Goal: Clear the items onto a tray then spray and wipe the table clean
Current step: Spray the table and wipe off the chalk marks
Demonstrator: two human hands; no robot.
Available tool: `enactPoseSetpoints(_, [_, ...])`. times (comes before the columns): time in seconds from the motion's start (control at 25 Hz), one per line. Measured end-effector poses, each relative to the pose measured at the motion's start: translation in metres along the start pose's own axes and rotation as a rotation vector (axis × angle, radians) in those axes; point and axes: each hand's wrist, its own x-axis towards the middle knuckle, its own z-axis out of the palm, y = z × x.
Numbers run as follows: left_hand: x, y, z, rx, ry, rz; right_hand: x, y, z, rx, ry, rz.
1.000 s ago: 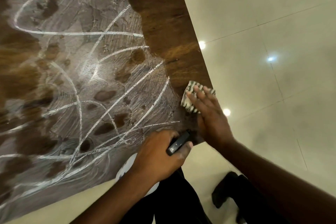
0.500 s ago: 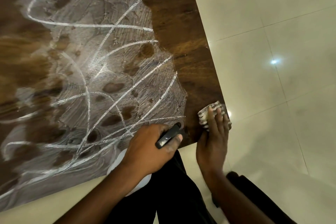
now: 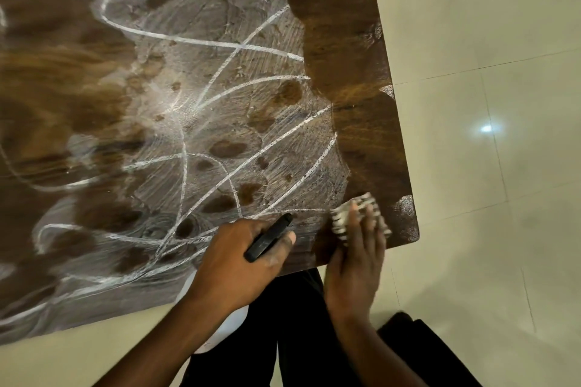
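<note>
A dark wooden table (image 3: 352, 50) fills the upper left, smeared with white foamy streaks and swirls (image 3: 201, 122); a strip along its right side shows bare wet wood. My right hand (image 3: 355, 258) presses a striped black-and-white cloth (image 3: 358, 214) flat on the table's near right corner. My left hand (image 3: 239, 264) rests at the near edge, closed around a black spray trigger (image 3: 267, 237). Below the edge, a white bottle body (image 3: 232, 324) shows under that hand.
Glossy cream floor tiles (image 3: 490, 72) lie right of and below the table, with a light reflection. My dark trousers (image 3: 301, 339) and a black shoe (image 3: 421, 342) are at the bottom, close to the table's near edge.
My right hand has drawn the cloth along the table's right side toward me, down to the near corner. The left hand has stayed at the near edge with the sprayer.
</note>
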Motion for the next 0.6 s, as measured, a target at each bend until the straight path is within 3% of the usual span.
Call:
enactPoseSetpoints(0.04, [-0.001,-0.002,-0.003,-0.009,0.029,-0.005,-0.016,-0.013,0.012,-0.036,-0.108,-0.158])
enactPoseSetpoints(0.2, [-0.009,-0.010,-0.016,-0.097,0.068,0.046,-0.009,0.010,0.000,-0.304,-0.589,-1.160])
enactPoseSetpoints(0.24, [-0.010,-0.011,-0.020,-0.120,0.067,0.048,0.017,0.020,-0.013,-0.364,-0.622,-1.272])
enactPoseSetpoints(0.32, [-0.012,-0.015,-0.024,-0.132,0.062,0.036,0.071,0.034,-0.037,-0.356,-0.542,-1.166])
enactPoseSetpoints(0.44, [-0.012,-0.014,-0.023,-0.124,0.044,0.033,0.121,0.024,-0.048,-0.156,-0.204,-0.562])
enactPoseSetpoints(0.52, [-0.013,-0.009,-0.017,-0.113,0.041,0.032,0.107,-0.009,-0.020,-0.095,-0.015,-0.210])
enactPoseSetpoints(0.6, [-0.011,-0.004,-0.014,-0.105,0.064,0.017,0.067,-0.036,0.009,-0.104,-0.053,-0.261])
